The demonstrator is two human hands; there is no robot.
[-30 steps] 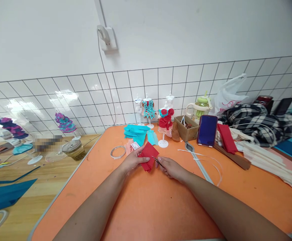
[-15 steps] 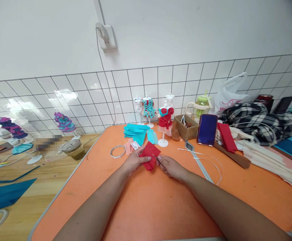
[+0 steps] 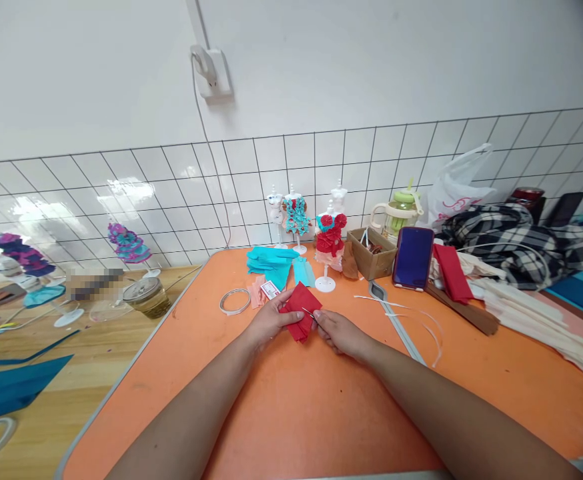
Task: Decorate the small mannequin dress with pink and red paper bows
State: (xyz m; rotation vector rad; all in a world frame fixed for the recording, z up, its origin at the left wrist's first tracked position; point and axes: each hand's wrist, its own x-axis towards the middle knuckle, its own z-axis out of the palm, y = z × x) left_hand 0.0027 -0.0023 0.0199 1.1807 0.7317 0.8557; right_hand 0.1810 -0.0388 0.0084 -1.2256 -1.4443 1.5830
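Above the orange table, my left hand [image 3: 273,322] is closed on red crepe paper [image 3: 300,297], its thumb lying across the front. The paper appears folded or stacked, with loose ends at the bottom. My right hand [image 3: 340,331] is closed round a slim, pointed metal tool [image 3: 307,311]; its tip lies over the red paper. Whether it is scissors or tweezers I cannot make out, as my fingers cover most of it. Just behind the left hand are a small red-and-white box [image 3: 270,289] and pink paper pieces [image 3: 258,291].
Behind my hands stand several small white mannequins, one in red paper flowers [image 3: 330,233]. Turquoise paper [image 3: 270,262] and a tape roll [image 3: 235,302] lie left. To the right are a cardboard box [image 3: 371,253], a propped phone [image 3: 413,258], a metal ruler-like strip [image 3: 402,330] and red paper strips [image 3: 452,273].
The red paper and both hands have shifted very slightly, and the paper is tilted a little differently. Both hands keep their hold. Nothing else has visibly moved.
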